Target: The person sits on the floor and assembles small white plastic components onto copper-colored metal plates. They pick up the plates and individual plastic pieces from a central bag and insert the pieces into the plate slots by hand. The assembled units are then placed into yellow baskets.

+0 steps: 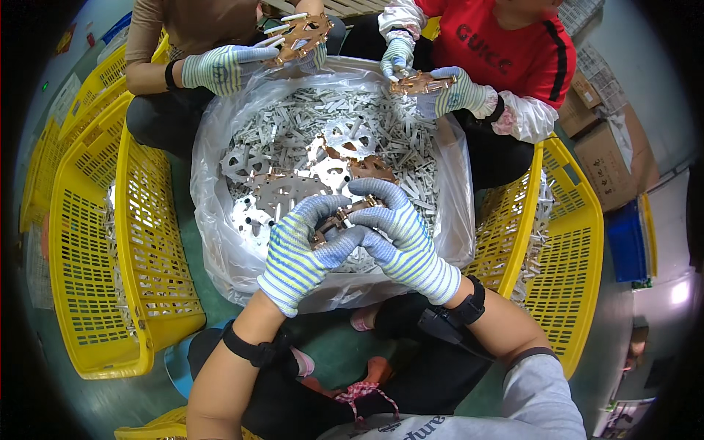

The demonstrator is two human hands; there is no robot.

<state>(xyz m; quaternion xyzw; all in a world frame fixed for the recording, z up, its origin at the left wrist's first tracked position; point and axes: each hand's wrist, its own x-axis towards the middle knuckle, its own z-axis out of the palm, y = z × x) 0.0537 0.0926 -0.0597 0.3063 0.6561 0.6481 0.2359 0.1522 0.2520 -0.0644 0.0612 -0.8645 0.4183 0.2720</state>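
My left hand (pixel 302 249) and my right hand (pixel 400 235) both wear striped knit gloves and together grip a copper-coloured stamped metal piece (pixel 339 218), held just above a large clear plastic bag (pixel 220 139). The bag is full of small silver metal strips (pixel 400 139) and round toothed stamped discs (pixel 350 136). Most of the copper piece is hidden between my fingers.
Two other people sit across the bag. One holds a copper toothed disc (pixel 302 35) in gloved hands, the other holds a smaller copper piece (pixel 419 82). Yellow plastic crates stand at the left (pixel 139 220) and right (pixel 565 242). Cardboard boxes (pixel 609 158) sit at far right.
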